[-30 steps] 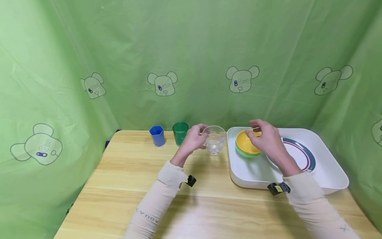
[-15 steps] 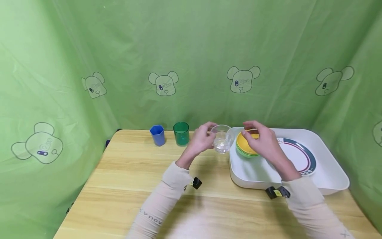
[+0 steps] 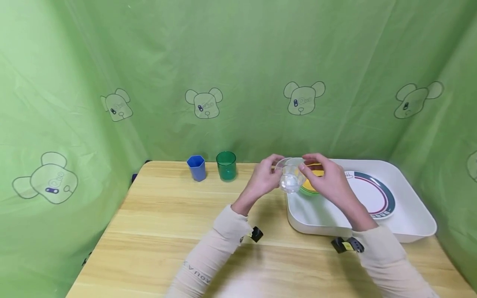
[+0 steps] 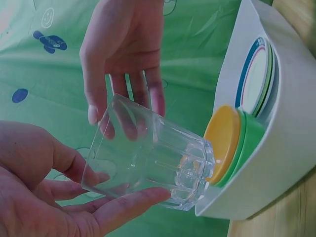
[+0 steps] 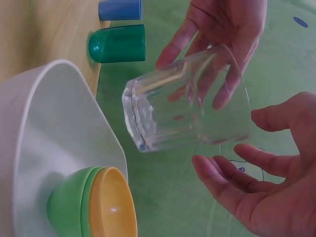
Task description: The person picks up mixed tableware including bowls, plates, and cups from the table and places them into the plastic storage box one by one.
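Observation:
My left hand (image 3: 263, 176) holds a clear tumbler (image 3: 290, 176), which tilts over the left edge of the white tray (image 3: 316, 229). In the left wrist view the fingers of that hand lie along the tumbler's side. My right hand (image 3: 328, 176) is beside the tumbler's rim, thumb and fingers spread around it. In the right wrist view a small gap shows between these fingertips (image 5: 202, 163) and the tumbler. Below the hands a yellow bowl (image 5: 116, 202) sits nested in green bowls (image 5: 69, 202) inside the tray, partly hidden in the head view.
Plates (image 3: 367, 194) lie stacked in the tray, right of the bowls. A green cup (image 3: 226, 166) and a blue hexagonal cup (image 3: 196, 168) stand at the back of the wooden table (image 3: 167, 215). A green curtain (image 3: 246, 82) hangs behind and at both sides.
My left hand has carried the tumbler to the right, from beside the tray to over its left edge. The right hand has shifted slightly left, and the tumbler now comes near it.

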The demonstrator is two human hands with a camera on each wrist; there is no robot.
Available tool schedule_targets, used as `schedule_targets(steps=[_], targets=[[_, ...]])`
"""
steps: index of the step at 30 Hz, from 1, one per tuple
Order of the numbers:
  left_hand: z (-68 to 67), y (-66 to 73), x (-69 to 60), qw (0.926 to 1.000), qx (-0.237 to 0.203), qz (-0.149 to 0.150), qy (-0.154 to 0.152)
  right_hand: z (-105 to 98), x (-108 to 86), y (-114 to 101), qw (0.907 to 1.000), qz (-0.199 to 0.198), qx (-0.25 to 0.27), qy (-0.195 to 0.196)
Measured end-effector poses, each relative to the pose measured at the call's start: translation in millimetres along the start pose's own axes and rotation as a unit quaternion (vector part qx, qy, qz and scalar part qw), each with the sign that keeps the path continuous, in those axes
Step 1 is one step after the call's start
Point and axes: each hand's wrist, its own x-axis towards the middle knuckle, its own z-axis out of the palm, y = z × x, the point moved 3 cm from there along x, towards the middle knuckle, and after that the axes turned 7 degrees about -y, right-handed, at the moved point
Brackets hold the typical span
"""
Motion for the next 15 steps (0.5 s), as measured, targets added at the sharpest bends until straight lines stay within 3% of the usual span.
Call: schedule_targets(steps=[5,15], targets=[[9.7,4.2,2.5,0.9999,0.005,0.006,-0.007,-1,-2.9,2,1.0,-0.001,-0.002,0.005],[19.8,11.3,4.8,0.9989,0.044,0.013,0.009,-8,-11.8,6,0.9997,0.006,-0.016,0.019]])
